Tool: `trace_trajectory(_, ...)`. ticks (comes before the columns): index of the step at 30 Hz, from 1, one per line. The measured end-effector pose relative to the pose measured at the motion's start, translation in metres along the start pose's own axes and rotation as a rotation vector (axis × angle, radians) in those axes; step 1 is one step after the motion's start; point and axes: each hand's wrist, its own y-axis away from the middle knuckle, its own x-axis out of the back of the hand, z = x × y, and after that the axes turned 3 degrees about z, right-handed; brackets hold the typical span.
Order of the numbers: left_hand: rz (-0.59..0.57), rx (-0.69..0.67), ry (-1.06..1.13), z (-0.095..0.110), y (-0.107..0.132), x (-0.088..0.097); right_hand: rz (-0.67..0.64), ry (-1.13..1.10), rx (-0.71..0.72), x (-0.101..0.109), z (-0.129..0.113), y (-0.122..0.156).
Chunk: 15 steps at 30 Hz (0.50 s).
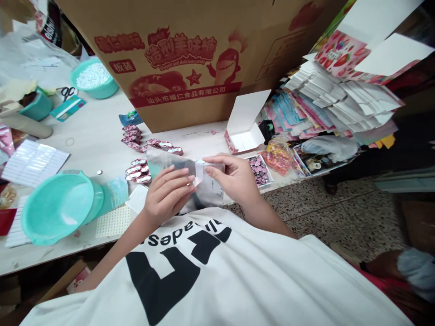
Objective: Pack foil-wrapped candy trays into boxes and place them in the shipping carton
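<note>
Left hand [166, 197] is shown half-closed, its fingers [181, 177] bent over a silver foil pouch [212, 194]; right hand [231, 176] is likewise curled, the pouch being held between both over the desk's front edge. A white paper strip [200, 171] is seen against the foil. Red-and-silver candy packs [136, 172] are laid just beyond left hand on the desk [98, 136]. A turquoise basin [57, 208] is placed to the left; an opened white carton [244, 122] and a tray of pink-wrapped candies [260, 170] are seen beyond right hand. Behind them stands a printed corrugated candy carton [170, 59], with flat printed box blanks [340, 99] piled to the right.
</note>
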Motion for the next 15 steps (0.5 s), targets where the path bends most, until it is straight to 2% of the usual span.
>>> trace_trajectory(2, -0.009, 0.06, 0.14, 0.0, 0.007, 0.001, 0.059, -0.065, -0.118, 0.006, 0.028, -0.014)
trace_trajectory(4, 0.044, 0.214, 0.268, 0.0, 0.017, 0.001, 0.143, -0.144, -0.257, 0.013, 0.068, -0.031)
trace_trajectory(8, 0.288, 0.743, 0.332, -0.011, 0.039, 0.001, 0.36, -0.193, -0.475, 0.021, 0.161, -0.061)
trace_trajectory(10, 0.371, 1.013, 0.274, -0.025, 0.048, 0.005, 0.446, -0.031, -0.592, 0.021, 0.2, -0.066)
trace_trajectory(12, 0.419, 1.248, 0.225, -0.046, 0.056, 0.012, 0.42, 0.288, -0.709, 0.02, 0.228, -0.063)
trace_trajectory(15, 0.402, 1.496, 0.246, -0.084, 0.072, 0.026, 0.335, 0.641, -0.816, 0.015, 0.244, -0.052)
